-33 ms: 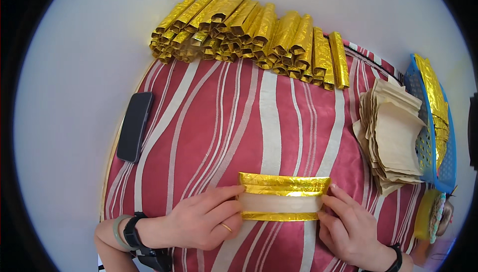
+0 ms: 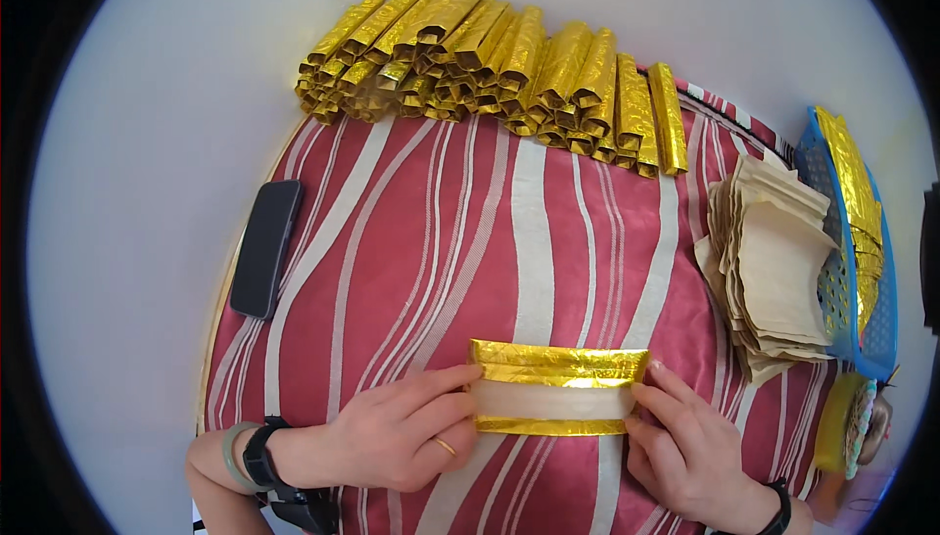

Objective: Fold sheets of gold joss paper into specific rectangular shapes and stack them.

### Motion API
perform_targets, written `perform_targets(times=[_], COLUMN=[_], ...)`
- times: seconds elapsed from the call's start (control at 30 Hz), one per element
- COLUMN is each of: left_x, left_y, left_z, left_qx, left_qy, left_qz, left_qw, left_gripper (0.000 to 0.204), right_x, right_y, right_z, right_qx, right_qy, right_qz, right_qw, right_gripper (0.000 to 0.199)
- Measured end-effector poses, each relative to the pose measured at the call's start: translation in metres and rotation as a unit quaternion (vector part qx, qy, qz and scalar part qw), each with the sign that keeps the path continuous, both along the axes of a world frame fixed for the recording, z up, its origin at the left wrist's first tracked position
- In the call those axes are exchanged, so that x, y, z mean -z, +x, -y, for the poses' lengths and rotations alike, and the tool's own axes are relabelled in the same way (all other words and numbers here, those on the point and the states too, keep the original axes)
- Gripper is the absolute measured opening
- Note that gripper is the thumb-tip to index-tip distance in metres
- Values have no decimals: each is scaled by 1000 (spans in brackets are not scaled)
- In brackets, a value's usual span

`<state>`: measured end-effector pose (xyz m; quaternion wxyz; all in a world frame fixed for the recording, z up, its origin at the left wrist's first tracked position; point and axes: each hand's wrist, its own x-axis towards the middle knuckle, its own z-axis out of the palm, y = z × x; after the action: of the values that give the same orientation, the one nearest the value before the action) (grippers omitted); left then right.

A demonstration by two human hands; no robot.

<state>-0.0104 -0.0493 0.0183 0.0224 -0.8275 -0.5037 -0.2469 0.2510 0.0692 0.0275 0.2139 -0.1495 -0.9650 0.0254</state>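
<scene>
A sheet of gold foil paper (image 2: 558, 367) lies near the front of the cloth, its long sides folded inward, with a pale strip of its inner face showing along the middle. At its left end, my left hand (image 2: 406, 427) pinches the edge between thumb and fingers. My right hand (image 2: 683, 437) grips the opposite short end in the same way, fingertips at the corner folds. Whether the paper rests fully on the cloth cannot be told. Across the far edge is a pile of gold foil tubes (image 2: 524, 50), folded from similar paper, their hollow ends facing me.
A black phone (image 2: 265, 249) lies at the left edge of the red striped cloth (image 2: 431, 241). On the right sits a stack of brown paper sheets (image 2: 778, 251), beside a blue plastic basket (image 2: 886, 290) holding gold foil sheets (image 2: 850, 183). A yellow object (image 2: 835, 422) stands at lower right.
</scene>
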Motion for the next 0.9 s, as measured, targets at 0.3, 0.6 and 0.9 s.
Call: perform_targets(times=[0.3, 0.6, 0.9], left_x=[-9, -3, -7], left_y=[-1, 1, 0], left_z=[-1, 0, -18], left_qx=[-38, -117, -161], left_qy=[-144, -196, -181], left_qz=[191, 349, 363], left_qw=[970, 909, 900], left_gripper=[20, 13, 9], right_x=[0, -2, 0], right_y=[5, 3, -11], right_z=[-8, -15, -23], right_qx=[-33, -13, 72], right_qy=[-201, -312, -340], right_qz=[26, -44, -93], right_qw=[979, 949, 933], right_gripper=[24, 17, 9])
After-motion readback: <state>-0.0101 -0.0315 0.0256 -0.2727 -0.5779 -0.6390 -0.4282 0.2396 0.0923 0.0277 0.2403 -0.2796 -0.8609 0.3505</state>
